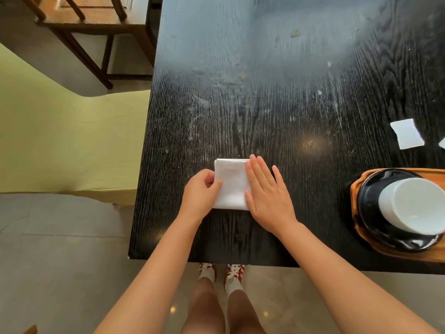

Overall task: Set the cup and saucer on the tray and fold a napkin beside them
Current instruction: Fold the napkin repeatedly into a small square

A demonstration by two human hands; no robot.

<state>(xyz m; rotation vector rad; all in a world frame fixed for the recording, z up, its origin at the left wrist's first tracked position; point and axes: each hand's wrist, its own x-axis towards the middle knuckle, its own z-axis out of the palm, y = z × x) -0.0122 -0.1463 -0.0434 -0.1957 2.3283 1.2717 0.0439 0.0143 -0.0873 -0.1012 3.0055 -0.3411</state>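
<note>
A white napkin, folded into a small rectangle, lies on the dark wooden table near its front edge. My left hand pinches the napkin's left edge between thumb and fingers. My right hand lies flat, fingers together, pressing on the napkin's right side. At the far right a wooden tray carries a black saucer with a white cup standing on it. The tray runs partly out of view.
Two white paper pieces lie on the table at the right, one in full view, one cut off by the frame. A pale green chair stands left of the table, a wooden chair farther back. Crumbs and smears mark the tabletop.
</note>
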